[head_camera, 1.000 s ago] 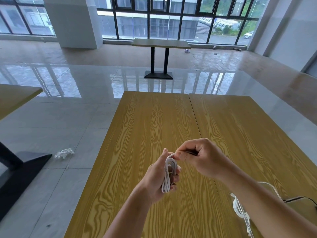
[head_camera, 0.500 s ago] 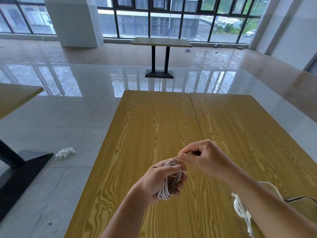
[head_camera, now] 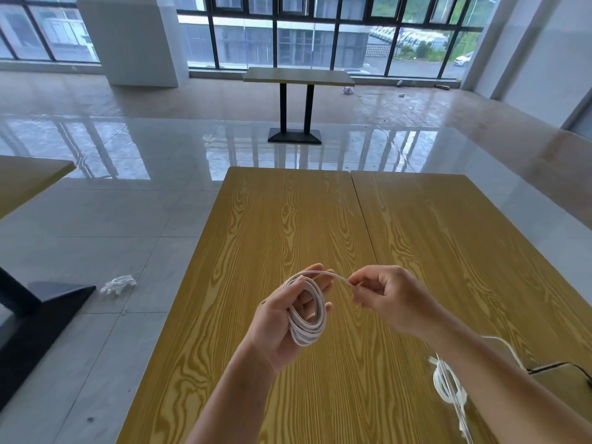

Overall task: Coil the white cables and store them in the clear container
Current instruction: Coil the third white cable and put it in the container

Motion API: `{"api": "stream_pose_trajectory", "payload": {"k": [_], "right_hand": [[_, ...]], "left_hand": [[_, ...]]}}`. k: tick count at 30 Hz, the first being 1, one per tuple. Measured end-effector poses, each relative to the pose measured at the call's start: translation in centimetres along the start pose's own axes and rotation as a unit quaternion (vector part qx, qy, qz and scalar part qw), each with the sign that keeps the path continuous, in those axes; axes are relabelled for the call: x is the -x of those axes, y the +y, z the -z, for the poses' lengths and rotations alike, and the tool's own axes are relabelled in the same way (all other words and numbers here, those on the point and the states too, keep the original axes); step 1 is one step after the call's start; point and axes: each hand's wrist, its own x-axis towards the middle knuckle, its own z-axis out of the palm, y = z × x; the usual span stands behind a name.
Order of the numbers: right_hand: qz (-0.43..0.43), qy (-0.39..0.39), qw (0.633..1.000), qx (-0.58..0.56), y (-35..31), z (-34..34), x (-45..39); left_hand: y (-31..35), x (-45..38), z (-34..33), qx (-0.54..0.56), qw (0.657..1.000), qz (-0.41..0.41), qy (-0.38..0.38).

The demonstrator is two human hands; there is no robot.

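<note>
A white cable (head_camera: 308,318) is wound into a coil of several loops around the fingers of my left hand (head_camera: 282,318), held above the wooden table (head_camera: 288,225). My right hand (head_camera: 389,298) pinches the cable's free end, which runs taut from the top of the coil. At the lower right stands the clear container (head_camera: 461,408), its thin wall partly hidden behind my right forearm. Another coiled white cable (head_camera: 443,384) lies inside it.
A white cord arcs from behind my right forearm toward a tan object with a dark cord (head_camera: 563,379) at the right edge. On the floor to the left lies a crumpled white wrapper (head_camera: 118,284) beside a black table base (head_camera: 35,318).
My right hand has drawn the free end out to the right, away from the coil. My left hand has turned, so the coil now faces me as an open ring.
</note>
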Motion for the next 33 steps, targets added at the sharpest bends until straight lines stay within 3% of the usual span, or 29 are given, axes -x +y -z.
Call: {"api": "stream_pose_trajectory", "payload": {"k": [4, 8, 13, 19, 27, 33], "right_hand": [[-0.019, -0.027, 0.999, -0.005, 0.0, -1.5, 0.4], [-0.07, -0.019, 0.983, -0.168, -0.2, -2.6, 0.7], [-0.124, 0.017, 0.917, -0.38, -1.8, -3.7, 1.0], [-0.165, 0.029, 0.83, -0.531, -3.3, -4.3, 1.1], [-0.215, -0.002, 0.771, -0.599, -3.9, -5.3, 1.5], [-0.222, -0.018, 0.773, -0.594, -4.0, -5.8, 1.9]], "left_hand": [[-0.2, 0.0, -0.3, 0.004, 1.0, -0.008, -0.022], [0.0, 0.1, -0.5, 0.026, 0.999, -0.012, -0.025], [0.0, -0.1, -0.7, 0.055, 0.998, -0.013, -0.03], [0.1, -0.4, -0.3, 0.058, 0.997, -0.016, -0.045], [0.2, -0.8, 0.0, 0.029, 0.999, -0.009, -0.038], [-0.2, -0.9, -0.1, 0.035, 0.999, -0.025, -0.014]]}}
